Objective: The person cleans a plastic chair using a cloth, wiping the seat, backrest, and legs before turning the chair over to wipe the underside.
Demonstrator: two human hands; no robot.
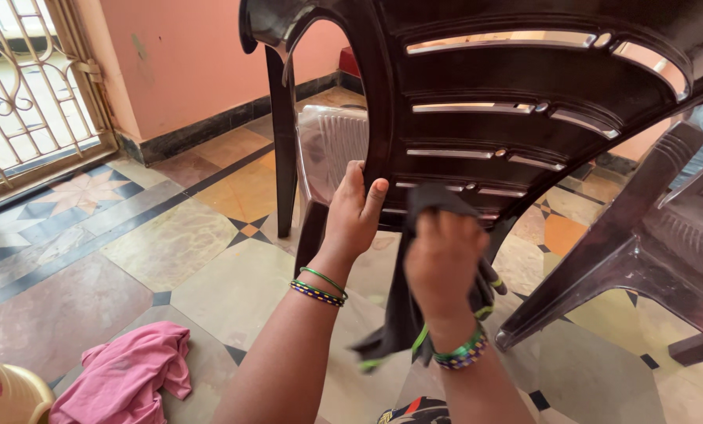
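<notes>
Left hand (354, 216) grips one chair (516, 94); right hand (443, 263) presses one dark cloth (402, 314).

My arms are bare. Thin green and multicoloured beaded bangles (320, 286) circle my left wrist, matching beaded bangles (461, 353) my right.

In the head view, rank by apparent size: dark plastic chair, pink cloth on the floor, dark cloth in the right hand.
1. Dark plastic chair, largest.
2. and 3. Pink cloth and dark cloth look alike; unranked.
</notes>
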